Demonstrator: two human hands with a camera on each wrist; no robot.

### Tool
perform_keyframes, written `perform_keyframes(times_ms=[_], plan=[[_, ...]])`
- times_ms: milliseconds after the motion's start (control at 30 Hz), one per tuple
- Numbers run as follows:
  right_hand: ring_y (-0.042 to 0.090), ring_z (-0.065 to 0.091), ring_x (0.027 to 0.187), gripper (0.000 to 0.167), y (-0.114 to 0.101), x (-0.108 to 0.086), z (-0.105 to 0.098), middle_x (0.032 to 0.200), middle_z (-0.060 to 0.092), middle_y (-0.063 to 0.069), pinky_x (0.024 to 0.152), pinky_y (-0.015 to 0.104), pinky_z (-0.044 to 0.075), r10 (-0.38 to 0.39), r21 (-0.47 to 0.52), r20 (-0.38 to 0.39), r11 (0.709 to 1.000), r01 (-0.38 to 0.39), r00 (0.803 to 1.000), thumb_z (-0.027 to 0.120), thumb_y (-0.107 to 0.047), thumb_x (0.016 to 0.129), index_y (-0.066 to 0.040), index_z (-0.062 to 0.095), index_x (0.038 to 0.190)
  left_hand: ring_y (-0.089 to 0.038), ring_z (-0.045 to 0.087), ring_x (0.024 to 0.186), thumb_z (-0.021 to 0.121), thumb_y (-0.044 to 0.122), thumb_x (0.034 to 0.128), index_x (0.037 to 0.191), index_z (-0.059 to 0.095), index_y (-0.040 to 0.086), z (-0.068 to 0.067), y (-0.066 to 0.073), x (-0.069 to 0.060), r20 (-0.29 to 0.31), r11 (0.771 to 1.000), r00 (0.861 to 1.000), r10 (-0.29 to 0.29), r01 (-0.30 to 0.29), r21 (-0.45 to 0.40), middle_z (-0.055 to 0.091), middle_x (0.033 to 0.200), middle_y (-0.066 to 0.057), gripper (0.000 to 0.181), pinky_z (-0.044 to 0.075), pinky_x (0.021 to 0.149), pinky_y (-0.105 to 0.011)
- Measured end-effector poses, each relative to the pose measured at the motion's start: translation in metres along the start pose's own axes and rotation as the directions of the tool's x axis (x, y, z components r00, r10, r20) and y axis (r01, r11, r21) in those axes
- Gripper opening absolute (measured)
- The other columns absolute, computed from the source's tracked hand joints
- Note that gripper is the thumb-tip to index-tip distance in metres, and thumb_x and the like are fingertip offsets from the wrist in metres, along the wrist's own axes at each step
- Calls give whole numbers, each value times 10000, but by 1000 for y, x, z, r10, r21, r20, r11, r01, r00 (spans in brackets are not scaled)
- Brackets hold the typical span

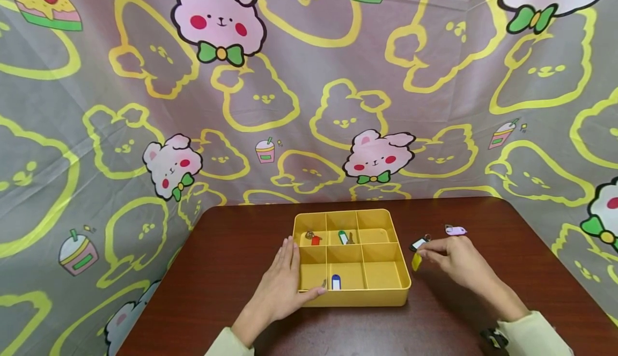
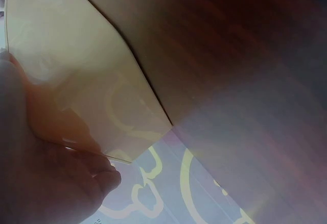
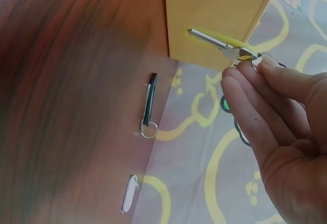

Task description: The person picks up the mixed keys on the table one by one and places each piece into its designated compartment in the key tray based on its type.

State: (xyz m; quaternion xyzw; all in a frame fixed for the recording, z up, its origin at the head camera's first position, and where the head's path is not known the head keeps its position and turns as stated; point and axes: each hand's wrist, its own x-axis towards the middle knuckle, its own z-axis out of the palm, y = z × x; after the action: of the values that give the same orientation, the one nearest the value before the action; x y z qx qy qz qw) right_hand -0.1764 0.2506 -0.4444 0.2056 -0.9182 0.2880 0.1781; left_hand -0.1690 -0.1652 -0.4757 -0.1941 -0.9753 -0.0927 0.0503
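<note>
The yellow plastic key tag, flat and oblong with a small metal ring (image 3: 254, 63), is the thing we look at first. We judge that this yellow tag (image 1: 417, 261) is very light and stiff, not fragile, but its smooth plastic may slip or swing under a loose grip. The ring end seems to us the good place for a pinch, because the flat body then stays free.

The right hand (image 1: 461, 264) grasps it exactly so: thumb and fingertips pinch the ring end, and the tag's body points away from them, toward the tray. In the head view it hangs just below these fingertips, outside the tray and near its right wall; whether it touches the wall, we cannot tell.

The tray is a yellow rigid plastic box with six compartments (image 1: 357, 298). The left hand (image 1: 277, 286) grasps no tag; its fingers lie extended along the left wall, and its thumb rests at the front rim.

Inside the tray we see a red tag (image 1: 316, 240) at back left, a green tag (image 1: 343, 237) at back middle and a blue tag (image 1: 336, 282) at front middle.

On the dark brown wooden-looking table (image 1: 232, 270), a black-edged tag with a white label (image 1: 418, 244) lies just beyond the right fingertips, and a pale lilac tag (image 1: 455, 230) lies farther back.
</note>
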Motion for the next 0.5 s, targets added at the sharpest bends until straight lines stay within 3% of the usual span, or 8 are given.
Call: perform_keyframes(times_ms=[267, 500], plan=[[-15, 699, 669, 88, -4, 4, -2, 833, 810, -42, 605, 176, 543, 61, 84, -4, 995, -60, 998, 801, -84, 907, -150, 839, 951, -380, 146, 1648, 539, 832, 899, 1629, 248, -77, 0, 0, 1, -8, 1000, 1000, 4, -4, 6, 122, 1745, -266, 1201, 271, 1318, -489], [-111, 691, 699, 88, -7, 7, -5, 884, 823, -6, 643, 174, 595, 102, 152, 13, 983, -103, 995, 772, -94, 941, -160, 829, 950, -389, 157, 1646, 529, 839, 899, 1626, 255, -79, 1, -1, 1, -6, 1000, 1000, 6, -6, 7, 137, 1742, -271, 1202, 270, 1319, -491]])
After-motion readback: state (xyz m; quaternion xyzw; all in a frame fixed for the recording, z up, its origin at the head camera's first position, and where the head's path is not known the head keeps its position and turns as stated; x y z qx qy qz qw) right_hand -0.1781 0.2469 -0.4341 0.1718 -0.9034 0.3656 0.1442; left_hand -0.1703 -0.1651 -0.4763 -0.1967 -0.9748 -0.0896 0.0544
